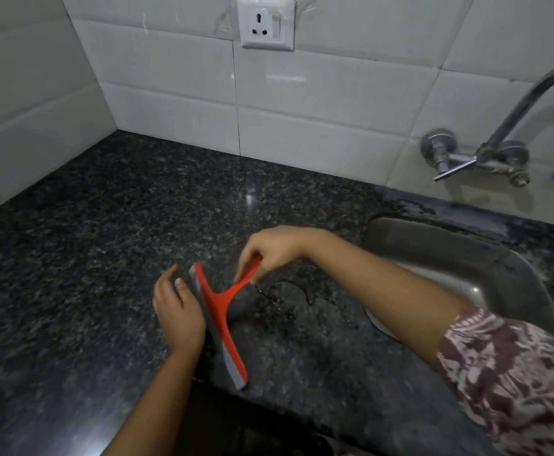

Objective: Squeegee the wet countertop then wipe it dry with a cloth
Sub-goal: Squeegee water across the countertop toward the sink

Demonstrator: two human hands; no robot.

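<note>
Gripping the squeegee by its red handle, the right hand curls thumb and fingers round the handle's end. The blade stands tilted on the dark speckled counter, near its front edge, with the grey rubber strip facing left. The left hand lies flat just beside that strip, fingers relaxed and holding nothing, its thumb looking to touch the rubber. A thin puddle glistens on the counter just right of the squeegee, under the handle. Right of that the steel sink is sunk into the counter; the right forearm crosses it, and only a pale curved patch shows inside, which I cannot identify. A tap juts from the tiled wall above the sink.
</note>
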